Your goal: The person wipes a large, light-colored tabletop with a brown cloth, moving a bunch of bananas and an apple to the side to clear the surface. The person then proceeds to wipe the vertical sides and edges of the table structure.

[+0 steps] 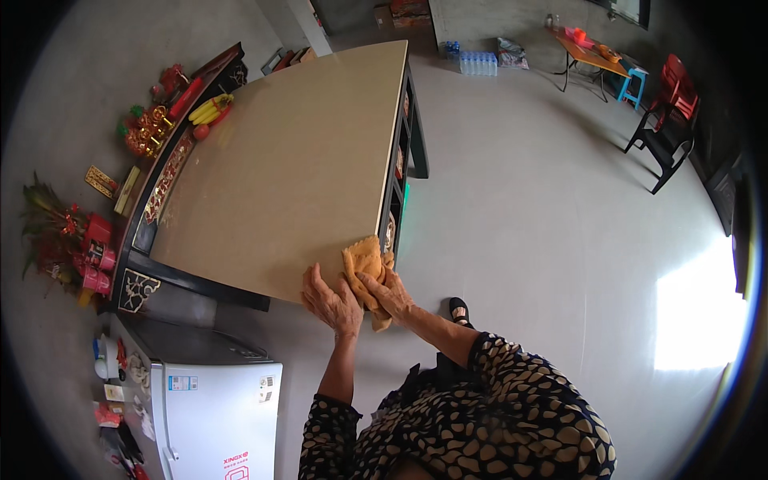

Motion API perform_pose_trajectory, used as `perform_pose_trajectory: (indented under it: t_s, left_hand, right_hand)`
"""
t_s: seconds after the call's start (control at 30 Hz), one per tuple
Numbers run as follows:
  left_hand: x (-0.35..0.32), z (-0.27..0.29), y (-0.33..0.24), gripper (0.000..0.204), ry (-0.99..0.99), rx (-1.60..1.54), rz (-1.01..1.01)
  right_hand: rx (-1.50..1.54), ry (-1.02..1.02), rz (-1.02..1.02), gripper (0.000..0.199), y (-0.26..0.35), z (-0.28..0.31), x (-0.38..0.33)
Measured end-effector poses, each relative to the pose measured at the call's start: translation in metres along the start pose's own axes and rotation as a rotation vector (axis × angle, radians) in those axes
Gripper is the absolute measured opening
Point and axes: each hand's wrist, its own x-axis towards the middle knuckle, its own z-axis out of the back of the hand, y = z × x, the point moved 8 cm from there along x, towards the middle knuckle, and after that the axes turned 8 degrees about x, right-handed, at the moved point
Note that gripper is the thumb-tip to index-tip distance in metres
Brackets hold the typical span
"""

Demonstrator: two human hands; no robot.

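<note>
Gripping 1 orange cloth (362,261) at the near right corner of the table (280,176), the right hand (391,295) has its fingers bent closely over the folds. The left hand (334,305) is beside it at the near edge, fingers parted and loosely curved, holding nothing visible; its contact with the cloth cannot be determined. Towards the far left corner lie 1 red fruit (201,132) and, just beyond, yellow bananas (208,110).
</note>
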Motion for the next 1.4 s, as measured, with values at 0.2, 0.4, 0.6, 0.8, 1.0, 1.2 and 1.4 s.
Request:
perform_pose_trajectory:
  t_s: [0.2, 0.4, 0.6, 0.8, 1.0, 1.2, 1.4]
  left_hand:
    - [0.001, 0.008, 0.038, 0.051, -0.006, -0.082, -0.044]
    - [0.001, 0.009, 0.051, 0.052, 0.073, 0.063, 0.001]
    - [0.0, 0.011, 0.047, 0.049, 0.057, 0.051, -0.026]
    - [0.0, 0.009, 0.054, 0.053, 0.056, -0.028, 0.001]
    - [0.004, 0.013, 0.05, 0.058, 0.072, -0.028, 0.013]
    - [0.0, 0.015, 0.051, 0.051, 0.1, -0.12, 0.038]
    - [0.003, 0.015, 0.05, 0.051, 0.132, -0.145, 0.035]
  right_hand:
    - [-0.674, 0.195, 0.229, 0.041, 0.064, -0.016, -0.069]
    - [-1.464, 0.065, 0.834, 0.043, 0.089, -0.087, -0.032]
    - [-1.553, 0.328, 0.835, 0.042, 0.074, -0.11, 0.023]
    - [-1.599, 0.397, 0.715, 0.04, 0.071, -0.136, 0.094]
    - [-1.633, 0.338, 0.627, 0.035, 0.059, -0.182, 0.188]
    - [-1.692, 0.322, 0.525, 0.033, 0.042, -0.232, 0.272]
    - [-1.758, 0.467, 0.541, 0.038, 0.007, -0.288, 0.296]
